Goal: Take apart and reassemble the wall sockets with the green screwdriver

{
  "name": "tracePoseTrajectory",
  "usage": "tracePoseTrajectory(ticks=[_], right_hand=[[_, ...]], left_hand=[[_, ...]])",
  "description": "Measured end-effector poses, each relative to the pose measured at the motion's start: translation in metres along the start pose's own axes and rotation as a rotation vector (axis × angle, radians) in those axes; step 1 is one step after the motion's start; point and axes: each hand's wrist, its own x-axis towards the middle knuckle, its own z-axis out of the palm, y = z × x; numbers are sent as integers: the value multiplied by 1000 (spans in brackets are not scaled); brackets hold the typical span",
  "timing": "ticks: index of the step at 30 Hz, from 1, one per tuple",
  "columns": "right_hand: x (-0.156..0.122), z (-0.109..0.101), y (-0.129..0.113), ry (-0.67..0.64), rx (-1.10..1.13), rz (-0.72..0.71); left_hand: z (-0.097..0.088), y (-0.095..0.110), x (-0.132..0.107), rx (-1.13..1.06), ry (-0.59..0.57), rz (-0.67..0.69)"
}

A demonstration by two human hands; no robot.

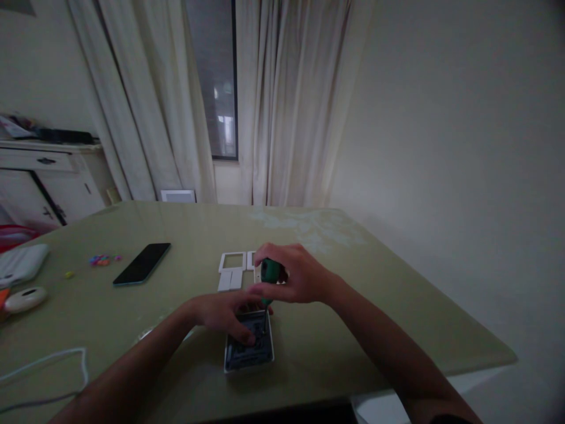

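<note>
Forearms: the left forearm (132, 371) and right forearm (397, 353) are reaching in from the bottom edge and meeting over the near part of the table.
Table (375, 330): olive-green and glossy, it is filling the lower view and carrying everything listed below.
Curtains (286, 88): pale, they are hanging on either side of a dark window (216, 76) beyond the table's far edge.
Cabinet (53, 176): white, it is standing at far left with clutter lying along its top. Its drawer and doors are sitting closed, so nothing inside is showing.
Cable (66, 359): white, it is looping across the near left of the table.
Phone (142, 263): dark, it is lying flat left of centre, well apart from both hands.
Housing (249, 353): a shallow white open tray, it is lying flat near the table's front edge, directly under the hands. It is holding dark innards, possibly terminals and wiring; the light is too dim to tell.
Left hand (223, 313): it is pressing down, fingers spread over the housing's far end and fingertips touching the dark innards, gripping nothing.
Right hand (300, 277): it is wrapping tightly round the green handle from above, just behind the left hand.
Screwdriver (270, 272): it is standing near upright, its thin shaft running down into the housing's right side.
Frames (232, 262): white and square, they are lying just beyond the hands, one partly hidden by the right hand.
Plates (230, 280): two small white pieces are lying side by side, just in front of the frames.
Coloured bits (102, 259): they are lying scattered left of the phone.
</note>
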Motion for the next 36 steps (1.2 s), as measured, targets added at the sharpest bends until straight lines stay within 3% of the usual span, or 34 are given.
tracePoseTrajectory(ticks=[3,8,14,17,21,27,36], right_hand=[[0,-7,1,-94,135,-109],[-4,-4,7,92,-125,-137],[-2,-8,-2,-145,191,-81],[-2,-5,-5,-72,106,-18],[-4,1,-1,4,-28,-58],[-5,1,1,7,-135,-28],[-5,-2,-6,8,-98,21]], left_hand=[[-1,-1,0,-11,2,20],[-3,-5,2,50,-6,-13],[0,-2,1,-44,-7,52],[1,3,0,-36,-9,28],[1,5,-1,-13,-15,25],[-1,3,-1,34,-10,-22],[0,-2,1,37,2,2]])
